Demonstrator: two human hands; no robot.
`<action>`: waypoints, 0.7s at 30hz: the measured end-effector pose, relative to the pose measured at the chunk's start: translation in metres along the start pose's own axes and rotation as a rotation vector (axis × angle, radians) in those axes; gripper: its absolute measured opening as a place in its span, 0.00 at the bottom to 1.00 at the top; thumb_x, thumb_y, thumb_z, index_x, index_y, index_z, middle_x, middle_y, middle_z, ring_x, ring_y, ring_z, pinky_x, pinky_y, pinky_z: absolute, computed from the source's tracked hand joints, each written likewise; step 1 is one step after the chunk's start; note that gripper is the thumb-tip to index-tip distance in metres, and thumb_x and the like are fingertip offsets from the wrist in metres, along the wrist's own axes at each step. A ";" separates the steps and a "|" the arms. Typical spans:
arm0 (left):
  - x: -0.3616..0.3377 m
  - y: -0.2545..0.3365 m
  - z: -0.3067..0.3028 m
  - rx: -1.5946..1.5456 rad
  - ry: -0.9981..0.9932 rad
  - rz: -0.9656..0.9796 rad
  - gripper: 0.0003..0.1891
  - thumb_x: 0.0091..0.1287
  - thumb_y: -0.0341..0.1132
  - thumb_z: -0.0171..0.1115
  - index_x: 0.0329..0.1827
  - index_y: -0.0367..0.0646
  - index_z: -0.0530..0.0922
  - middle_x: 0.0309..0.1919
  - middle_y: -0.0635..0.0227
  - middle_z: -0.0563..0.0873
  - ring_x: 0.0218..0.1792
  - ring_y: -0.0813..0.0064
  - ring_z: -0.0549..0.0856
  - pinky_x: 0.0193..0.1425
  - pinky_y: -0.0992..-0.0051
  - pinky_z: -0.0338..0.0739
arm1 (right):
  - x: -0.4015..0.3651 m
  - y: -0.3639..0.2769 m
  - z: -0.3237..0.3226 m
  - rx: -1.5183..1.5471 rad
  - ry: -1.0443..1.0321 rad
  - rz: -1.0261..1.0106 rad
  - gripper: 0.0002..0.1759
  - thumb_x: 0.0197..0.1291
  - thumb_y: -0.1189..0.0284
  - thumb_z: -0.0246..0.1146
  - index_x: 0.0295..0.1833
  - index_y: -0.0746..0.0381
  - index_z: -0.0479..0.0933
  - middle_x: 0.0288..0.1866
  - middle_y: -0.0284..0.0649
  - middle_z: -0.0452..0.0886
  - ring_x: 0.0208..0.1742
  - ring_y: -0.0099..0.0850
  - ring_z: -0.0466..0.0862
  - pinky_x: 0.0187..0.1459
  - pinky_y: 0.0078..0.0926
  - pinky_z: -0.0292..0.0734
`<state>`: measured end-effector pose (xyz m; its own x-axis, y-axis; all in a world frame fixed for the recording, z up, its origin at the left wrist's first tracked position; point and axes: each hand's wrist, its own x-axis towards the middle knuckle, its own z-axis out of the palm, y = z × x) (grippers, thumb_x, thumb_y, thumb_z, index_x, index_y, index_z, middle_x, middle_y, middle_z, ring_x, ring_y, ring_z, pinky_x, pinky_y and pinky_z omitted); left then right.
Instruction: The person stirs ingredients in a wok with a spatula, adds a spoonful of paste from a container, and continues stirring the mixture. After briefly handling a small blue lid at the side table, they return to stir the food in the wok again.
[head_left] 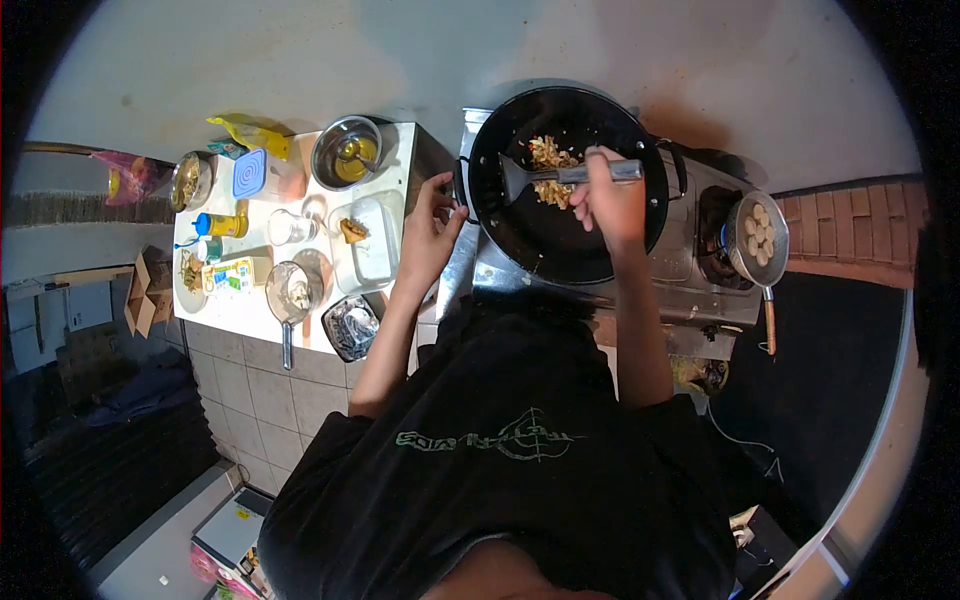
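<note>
A large black wok (pixel 560 250) sits on the stove, with chopped food (pixel 550 153) in its upper middle part. My right hand (pixel 608 195) is closed round the grey handle of a metal spatula (pixel 515 180), whose blade lies at the left side of the food. At the wok's left rim, my left hand (pixel 432 225) holds the black side handle (pixel 461 190) between thumb and fingers.
Right of the wok, a small pan (pixel 738 235) with round pale pieces stands over a lit burner. The white table (pixel 325 340) at the left bears a steel bowl (pixel 345 128), a clear tray (pixel 375 262), a strainer (pixel 287 325), a lidded box (pixel 285 180) and bottles.
</note>
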<state>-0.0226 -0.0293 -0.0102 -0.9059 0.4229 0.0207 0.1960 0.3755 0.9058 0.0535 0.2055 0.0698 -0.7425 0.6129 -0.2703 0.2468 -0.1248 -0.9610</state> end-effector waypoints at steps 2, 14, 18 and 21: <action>0.001 -0.001 0.001 -0.035 -0.018 -0.022 0.28 0.66 0.29 0.68 0.70 0.46 0.71 0.38 0.60 0.87 0.31 0.69 0.81 0.38 0.70 0.77 | 0.002 0.005 -0.006 0.071 -0.034 0.000 0.17 0.73 0.65 0.55 0.37 0.66 0.79 0.17 0.41 0.79 0.11 0.24 0.74 0.11 0.21 0.65; -0.001 0.007 0.000 -0.010 -0.008 -0.028 0.27 0.66 0.28 0.68 0.69 0.45 0.72 0.35 0.60 0.87 0.30 0.73 0.80 0.38 0.72 0.76 | 0.016 0.012 -0.002 0.126 0.013 -0.049 0.16 0.72 0.66 0.54 0.35 0.65 0.77 0.16 0.40 0.78 0.11 0.24 0.74 0.11 0.22 0.65; -0.001 0.003 0.000 -0.028 -0.003 -0.012 0.27 0.66 0.28 0.68 0.69 0.44 0.71 0.35 0.60 0.87 0.30 0.72 0.81 0.39 0.72 0.76 | 0.028 0.012 -0.018 0.038 0.086 -0.079 0.13 0.71 0.67 0.53 0.38 0.65 0.77 0.17 0.42 0.78 0.11 0.26 0.75 0.10 0.23 0.65; -0.002 0.009 0.000 -0.036 0.003 -0.006 0.27 0.66 0.28 0.68 0.69 0.44 0.71 0.35 0.60 0.87 0.30 0.71 0.81 0.39 0.71 0.77 | 0.031 0.008 -0.035 0.219 0.086 -0.125 0.12 0.71 0.68 0.53 0.41 0.65 0.77 0.17 0.43 0.79 0.11 0.26 0.74 0.10 0.24 0.65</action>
<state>-0.0190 -0.0270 -0.0022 -0.9083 0.4180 0.0166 0.1770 0.3480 0.9206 0.0545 0.2508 0.0554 -0.7012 0.6968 -0.1513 0.0083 -0.2042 -0.9789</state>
